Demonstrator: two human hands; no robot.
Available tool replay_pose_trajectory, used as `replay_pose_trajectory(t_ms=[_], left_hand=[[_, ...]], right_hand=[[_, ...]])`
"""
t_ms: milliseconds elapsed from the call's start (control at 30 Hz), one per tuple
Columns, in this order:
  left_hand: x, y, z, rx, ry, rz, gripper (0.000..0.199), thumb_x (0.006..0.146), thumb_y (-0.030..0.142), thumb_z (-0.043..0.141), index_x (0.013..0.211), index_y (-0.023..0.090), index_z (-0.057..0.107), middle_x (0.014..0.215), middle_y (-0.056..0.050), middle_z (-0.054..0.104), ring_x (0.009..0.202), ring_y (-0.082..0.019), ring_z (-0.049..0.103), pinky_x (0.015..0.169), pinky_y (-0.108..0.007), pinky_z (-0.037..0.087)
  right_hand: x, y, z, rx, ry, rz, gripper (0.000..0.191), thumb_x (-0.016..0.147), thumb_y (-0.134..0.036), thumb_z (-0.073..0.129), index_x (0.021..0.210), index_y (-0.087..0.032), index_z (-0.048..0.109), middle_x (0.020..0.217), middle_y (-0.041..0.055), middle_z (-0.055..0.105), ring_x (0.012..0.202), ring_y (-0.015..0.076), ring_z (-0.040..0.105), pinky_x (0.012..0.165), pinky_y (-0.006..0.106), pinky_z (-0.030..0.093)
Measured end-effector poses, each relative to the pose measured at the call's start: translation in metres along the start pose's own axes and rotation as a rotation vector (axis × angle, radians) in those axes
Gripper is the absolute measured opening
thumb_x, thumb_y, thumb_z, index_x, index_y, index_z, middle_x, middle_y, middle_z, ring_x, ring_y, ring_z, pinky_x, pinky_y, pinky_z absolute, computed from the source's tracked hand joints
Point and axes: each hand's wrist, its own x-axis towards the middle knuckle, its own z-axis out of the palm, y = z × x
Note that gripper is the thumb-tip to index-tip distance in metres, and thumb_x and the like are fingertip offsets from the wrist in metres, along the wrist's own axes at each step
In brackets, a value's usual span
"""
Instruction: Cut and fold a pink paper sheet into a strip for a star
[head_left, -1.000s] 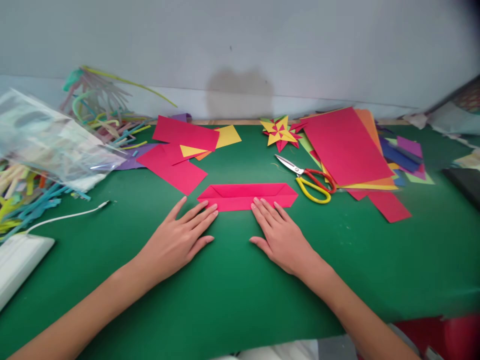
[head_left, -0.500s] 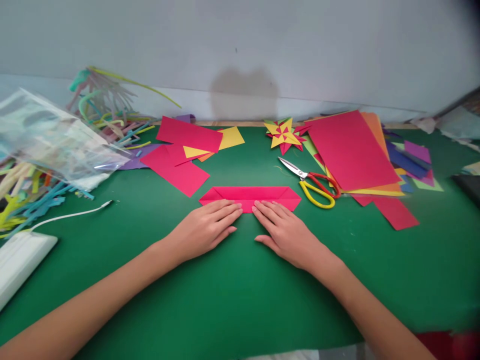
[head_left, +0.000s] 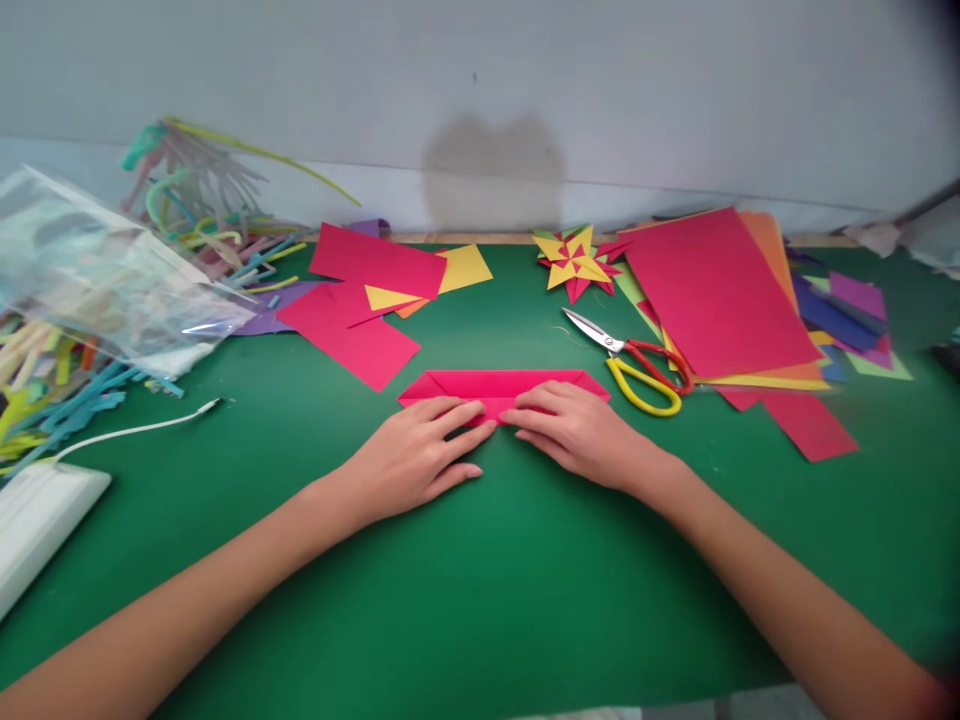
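A folded strip of red paper (head_left: 495, 384) with pointed ends lies flat on the green table, its long sides running left to right. My left hand (head_left: 424, 450) rests across its near left part, fingers stretched out and thumb apart. At the near edge, right of the middle, my right hand (head_left: 581, 430) has its fingers bent and the thumb drawn in close, pinching the paper. Both hands cover parts of the near edge. Scissors (head_left: 630, 362) with one red and one yellow handle lie just beyond the right hand.
A red and yellow paper star (head_left: 574, 262) sits at the back beside a stack of coloured sheets (head_left: 720, 300). Red paper pieces (head_left: 379, 262) lie back left. Further left are a clear plastic bag (head_left: 112, 270), fuzzy craft stems (head_left: 75, 385) and a white power bank with cable (head_left: 52, 520).
My right hand has curled its fingers and brought its thumb up to the paper's near edge. The left hand stays almost in place. The view has shifted slightly.
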Motion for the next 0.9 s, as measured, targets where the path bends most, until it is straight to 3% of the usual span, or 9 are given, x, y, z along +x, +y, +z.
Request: replay_pose_trajectory(t_ms=[100,200,500,667,900], left_hand=[[-0.001,-0.001,0.001,-0.011,0.003,0.003,0.055,0.108,0.049,0.051,0.155,0.022,0.055,0.153,-0.014,0.059,0.133,-0.034,0.059,0.112,-0.05,0.053],[-0.001,-0.002,0.002,-0.013,0.002,0.004,0.055,0.108,0.049,0.051,0.155,0.02,0.055,0.153,-0.013,0.058,0.134,-0.035,0.058,0.113,-0.051,0.052],[-0.001,-0.001,0.004,-0.02,0.03,0.005,0.054,0.108,0.048,0.051,0.154,0.019,0.056,0.153,-0.013,0.06,0.136,-0.035,0.057,0.115,-0.052,0.051],[-0.001,-0.001,0.003,-0.028,0.035,0.005,0.054,0.108,0.046,0.052,0.154,0.019,0.056,0.152,-0.013,0.06,0.135,-0.034,0.058,0.115,-0.051,0.051],[-0.001,-0.001,0.005,-0.028,0.044,0.006,0.054,0.108,0.047,0.052,0.155,0.02,0.055,0.152,-0.013,0.06,0.136,-0.034,0.058,0.117,-0.05,0.051]], right_hand=[[0.014,-0.004,0.011,0.249,0.139,0.23,0.012,0.102,-0.019,0.06,0.107,-0.02,0.071,0.102,0.0072,0.074,0.095,0.0219,0.068,0.083,0.034,0.054],[0.027,-0.006,0.02,0.409,0.178,0.336,0.015,0.09,-0.006,0.063,0.091,-0.02,0.068,0.086,0.0011,0.07,0.078,0.0175,0.064,0.07,0.029,0.047],[0.032,-0.016,0.026,0.324,0.202,0.374,0.022,0.074,0.001,0.06,0.069,-0.02,0.06,0.074,0.0004,0.066,0.078,0.0195,0.06,0.072,0.031,0.042],[0.034,-0.015,0.028,0.335,0.228,0.382,0.022,0.074,0.0,0.058,0.069,-0.021,0.059,0.075,0.0005,0.066,0.076,0.019,0.059,0.07,0.03,0.042],[0.028,-0.013,0.033,0.177,0.217,0.271,0.022,0.083,-0.002,0.058,0.073,-0.021,0.06,0.078,0.0022,0.065,0.079,0.02,0.056,0.074,0.032,0.042]])
